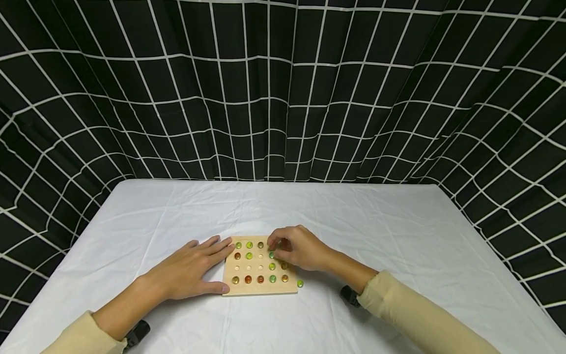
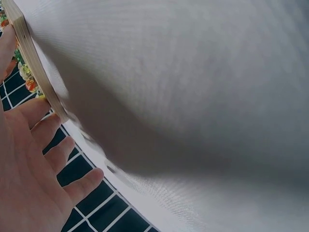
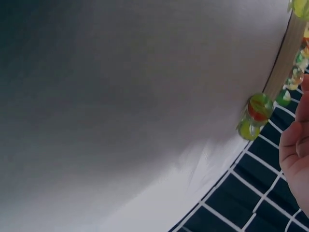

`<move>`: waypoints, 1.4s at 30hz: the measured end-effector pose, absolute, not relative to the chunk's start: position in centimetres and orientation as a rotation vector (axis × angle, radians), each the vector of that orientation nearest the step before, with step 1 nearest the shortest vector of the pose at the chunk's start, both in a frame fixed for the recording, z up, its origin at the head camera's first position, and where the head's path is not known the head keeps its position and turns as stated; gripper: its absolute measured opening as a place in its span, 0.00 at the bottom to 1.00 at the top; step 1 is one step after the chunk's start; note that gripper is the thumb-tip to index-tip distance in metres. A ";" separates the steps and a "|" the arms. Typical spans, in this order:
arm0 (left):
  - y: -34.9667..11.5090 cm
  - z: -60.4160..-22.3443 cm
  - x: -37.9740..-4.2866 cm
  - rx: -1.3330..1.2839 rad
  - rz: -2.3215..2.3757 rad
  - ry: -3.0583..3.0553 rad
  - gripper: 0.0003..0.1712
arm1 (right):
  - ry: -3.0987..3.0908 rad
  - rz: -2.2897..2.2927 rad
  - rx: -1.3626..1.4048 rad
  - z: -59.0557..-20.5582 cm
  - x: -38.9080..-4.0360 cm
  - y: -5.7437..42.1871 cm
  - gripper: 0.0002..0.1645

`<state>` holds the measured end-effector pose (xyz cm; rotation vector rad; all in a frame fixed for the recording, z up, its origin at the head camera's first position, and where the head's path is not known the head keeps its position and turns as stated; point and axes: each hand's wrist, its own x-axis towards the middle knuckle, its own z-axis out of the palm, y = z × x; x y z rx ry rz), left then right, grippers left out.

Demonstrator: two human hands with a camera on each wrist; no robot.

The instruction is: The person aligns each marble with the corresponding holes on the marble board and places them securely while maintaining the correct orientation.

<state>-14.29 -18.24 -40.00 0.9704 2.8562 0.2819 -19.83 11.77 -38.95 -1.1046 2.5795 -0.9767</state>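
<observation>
A wooden board (image 1: 243, 292) with rows of shallow holes lies on the cloth, and coloured glass marbles sit in many of them. My left hand (image 1: 190, 270) rests along the board's left edge, fingers spread and thumb at the near corner. Over the board's right part, my right hand (image 1: 305, 248) has thumb and index finger bent around a green marble (image 1: 271, 255) in the second row. That hand hides the far right corner. Several holes in the middle rows show bare wood, such as one hole (image 1: 249, 268) in the third row.
A loose green marble (image 1: 300, 283) lies off the board's near right corner. Two more marbles (image 3: 260, 107) show beside the board's far end in the right wrist view. White cloth (image 1: 376, 221) covers the table, with a black gridded curtain (image 1: 283, 98) behind.
</observation>
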 end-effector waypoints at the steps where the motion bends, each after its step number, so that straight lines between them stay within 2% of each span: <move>1: -18.3 -40.0 -14.3 0.969 0.280 2.858 0.54 | 2.582 -0.988 -1.098 -38.9 -19.9 12.0 0.09; 16: -18.4 -40.1 -14.3 0.968 0.270 2.868 0.54 | 2.683 -1.025 -1.022 -38.5 -21.2 16.5 0.11; 25: -18.3 -40.0 -14.2 0.974 0.280 2.868 0.54 | 2.583 -0.952 -1.014 -39.1 -21.6 17.3 0.16; 42: -18.4 -40.3 -14.3 0.986 0.280 2.873 0.54 | 2.577 -0.949 -1.029 -39.4 -21.7 17.0 0.14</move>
